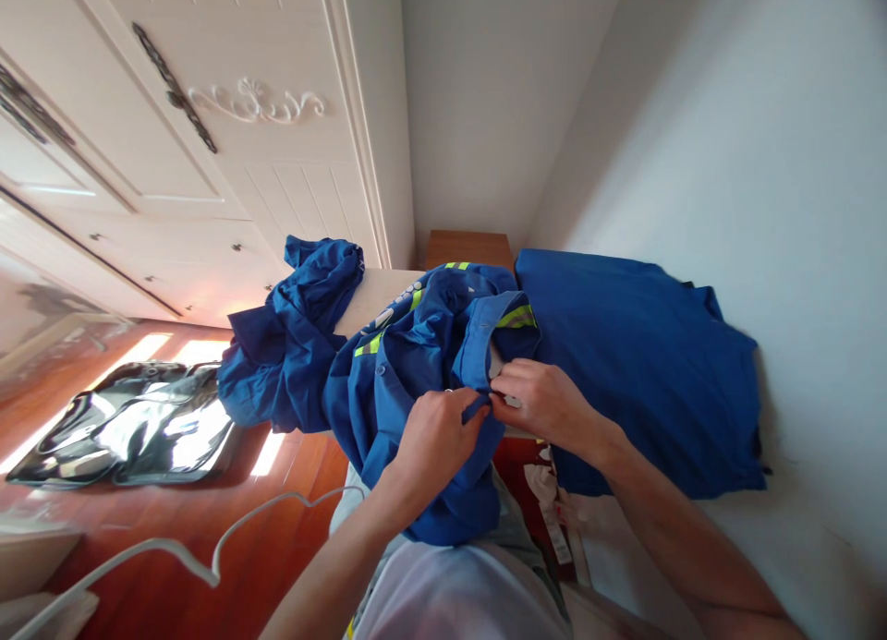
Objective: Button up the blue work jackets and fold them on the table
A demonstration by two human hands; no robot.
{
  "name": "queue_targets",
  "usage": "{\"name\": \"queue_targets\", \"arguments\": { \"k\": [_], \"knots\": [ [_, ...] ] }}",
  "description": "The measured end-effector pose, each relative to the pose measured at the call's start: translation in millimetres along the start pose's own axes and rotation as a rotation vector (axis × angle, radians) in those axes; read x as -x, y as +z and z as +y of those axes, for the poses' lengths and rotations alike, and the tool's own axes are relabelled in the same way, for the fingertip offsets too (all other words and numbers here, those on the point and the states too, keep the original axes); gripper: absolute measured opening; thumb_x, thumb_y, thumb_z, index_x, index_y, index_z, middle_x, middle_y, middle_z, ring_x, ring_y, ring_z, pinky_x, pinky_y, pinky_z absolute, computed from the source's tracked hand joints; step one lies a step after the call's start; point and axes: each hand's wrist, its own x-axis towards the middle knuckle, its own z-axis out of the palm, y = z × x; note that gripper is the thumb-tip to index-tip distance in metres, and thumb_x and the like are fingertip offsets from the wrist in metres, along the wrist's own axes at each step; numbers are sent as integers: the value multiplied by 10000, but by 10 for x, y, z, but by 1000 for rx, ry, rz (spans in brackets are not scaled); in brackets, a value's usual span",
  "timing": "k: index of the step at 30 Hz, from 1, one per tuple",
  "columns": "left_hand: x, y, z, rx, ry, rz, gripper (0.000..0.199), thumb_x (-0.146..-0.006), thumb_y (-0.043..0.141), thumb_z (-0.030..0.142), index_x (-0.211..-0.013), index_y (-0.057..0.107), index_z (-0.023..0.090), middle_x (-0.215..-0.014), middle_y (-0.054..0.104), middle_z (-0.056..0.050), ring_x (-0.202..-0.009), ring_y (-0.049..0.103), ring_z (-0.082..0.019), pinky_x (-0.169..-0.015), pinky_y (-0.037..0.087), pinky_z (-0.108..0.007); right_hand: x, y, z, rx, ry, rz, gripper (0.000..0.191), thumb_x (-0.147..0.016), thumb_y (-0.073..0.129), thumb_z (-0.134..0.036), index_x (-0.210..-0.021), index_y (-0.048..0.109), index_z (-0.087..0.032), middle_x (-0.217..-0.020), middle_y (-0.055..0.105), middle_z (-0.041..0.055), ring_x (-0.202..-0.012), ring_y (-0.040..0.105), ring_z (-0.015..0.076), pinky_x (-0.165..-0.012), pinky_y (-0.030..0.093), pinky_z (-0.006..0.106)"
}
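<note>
A blue work shirt [408,372] with yellow-and-grey reflective strips lies bunched in front of me, part of it hanging over my lap. My left hand [438,437] pinches the edge of the shirt near its collar band, thumb and forefinger pressed together. Close beside it, my right hand [537,400] grips the same edge, its fingertips almost meeting those of the left. A small button shows on the shirt's front, left of my hands. What lies exactly between the fingertips is hidden.
More crumpled blue clothing [284,335] lies to the left. Flat blue garments [644,372] hang over the right side by the wall. An open suitcase [131,423] rests on the wooden floor, a white cable [214,557] runs at lower left, and a white wardrobe [277,114] stands behind.
</note>
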Motion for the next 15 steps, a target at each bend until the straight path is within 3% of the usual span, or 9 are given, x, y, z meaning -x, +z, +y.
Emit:
{"name": "queue_targets", "arguments": {
  "k": [3,7,10,15],
  "knots": [
    [18,11,-24,28,8,31,201,-895,574,299,-783,720,216,-736,717,-46,-691,643,-183,-627,365,-255,-11,-10,5,-161,73,8,186,-814,576,-178,-628,576,-176,-627,532,15,-622,487,133,-590,353,254],
    [45,3,-54,105,13,68,204,-892,581,330,-838,752,233,-751,721,-43,-707,650,-185,-668,414,-255,21,-10,74,-649,356,-57,248,-765,620,-287,-574,516,-169,-548,446,-36,-509,389,86,-492,287,230],
    [36,-3,-54,144,8,59,215,-903,563,314,-867,755,225,-788,730,-39,-724,648,-181,-683,430,-255,43,46,157,-966,515,-119,289,-700,690,-379,-579,547,-158,-540,477,-36,-507,391,83,-493,293,227],
    [-45,5,-58,341,-32,85,195,-883,582,294,-874,755,204,-839,740,-26,-763,655,-184,-704,465,-253,47,251,255,-1306,676,-89,329,-607,778,-410,-576,592,-141,-514,517,-26,-461,358,56,-456,239,207]
  ]
}}
